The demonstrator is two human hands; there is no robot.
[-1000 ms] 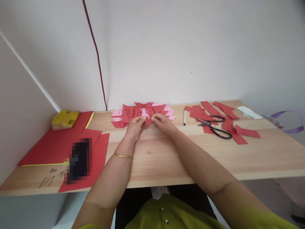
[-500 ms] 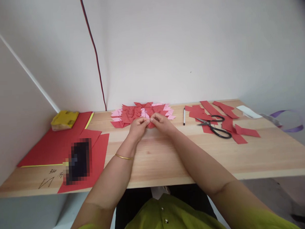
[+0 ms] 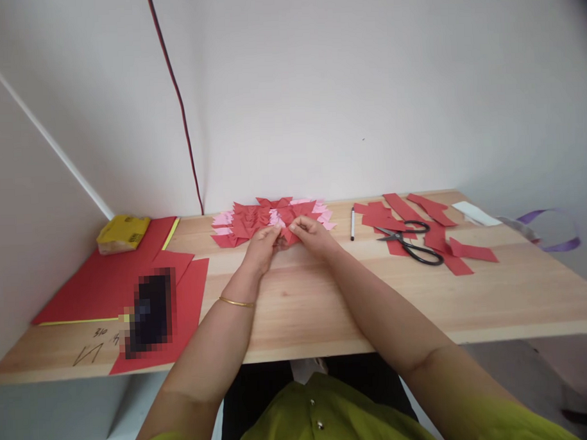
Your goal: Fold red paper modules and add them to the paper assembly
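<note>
At twelve o'clock on the table, left hand and right hand both pinch a red paper piece, apparently to steady it; scissors lie at the hands' three o'clock, presumably handy.

Item one, as I view it remotely: red paper piece, small, held at the centre of the frame, partly hidden, its folds too small for me to make out; item two: folded red papers, sharp-pointed, massed in overlapping rows just left of and around centre; item three: folded pink papers, likewise pointed, showing at both sides of the red rows
</note>
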